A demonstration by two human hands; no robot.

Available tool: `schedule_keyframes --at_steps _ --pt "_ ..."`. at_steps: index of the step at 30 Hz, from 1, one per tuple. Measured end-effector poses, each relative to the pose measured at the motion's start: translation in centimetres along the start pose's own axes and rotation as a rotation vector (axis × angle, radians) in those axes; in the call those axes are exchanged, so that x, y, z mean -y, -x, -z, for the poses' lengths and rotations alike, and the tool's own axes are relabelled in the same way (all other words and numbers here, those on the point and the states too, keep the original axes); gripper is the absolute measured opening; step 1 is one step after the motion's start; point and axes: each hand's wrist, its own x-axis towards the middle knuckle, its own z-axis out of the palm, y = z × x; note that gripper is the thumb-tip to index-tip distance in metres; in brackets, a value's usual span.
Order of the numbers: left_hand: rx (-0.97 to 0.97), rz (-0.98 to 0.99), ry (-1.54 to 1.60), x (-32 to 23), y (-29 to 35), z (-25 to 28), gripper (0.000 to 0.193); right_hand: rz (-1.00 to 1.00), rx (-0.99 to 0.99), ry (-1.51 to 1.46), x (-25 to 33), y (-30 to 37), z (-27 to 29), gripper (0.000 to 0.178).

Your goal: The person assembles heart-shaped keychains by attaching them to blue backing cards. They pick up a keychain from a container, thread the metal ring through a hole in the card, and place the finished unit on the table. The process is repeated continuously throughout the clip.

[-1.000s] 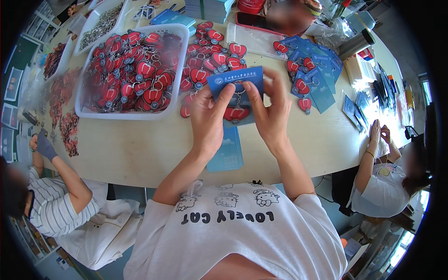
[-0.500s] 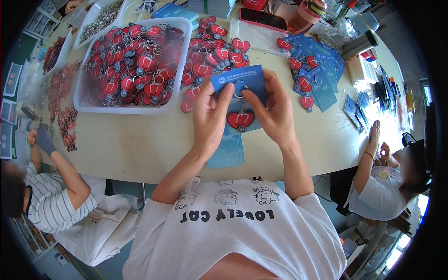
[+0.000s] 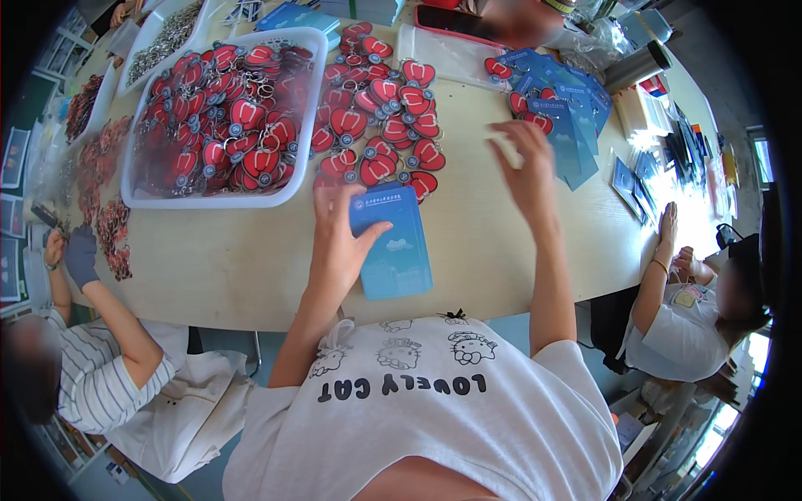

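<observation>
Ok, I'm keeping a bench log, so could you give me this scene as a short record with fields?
Left hand: thumb over the blue card, fingers by its upper-left edge; firmness unclear
Right hand: raised, fingers parted, nothing visibly held; nearest the fanned blue cards
Bin: white bin heaped with red heart-shaped keychains
Loose: more red keychains on the table, right of the bin
Others: two people seated, one either side
</observation>
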Motion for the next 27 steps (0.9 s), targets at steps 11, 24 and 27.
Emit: schedule_keyframes --at_steps 11,24,27 --pt "-0.141 0.22 0.449 -0.4 -0.4 2.0 0.03 -0.179 0.084 -0.125 0.2 -1.7 -6.8 0.024" --pt "-0.059 0.194 0.719 -1.4 0.0 3.8 0.021 -0.108 0.274 -0.205 0.3 -2.4 -5.9 0.027" --pt "0.031 0.201 0.779 -1.6 -0.8 4.7 0.02 -0.218 0.343 -0.318 0.6 -2.6 -4.9 0.021"
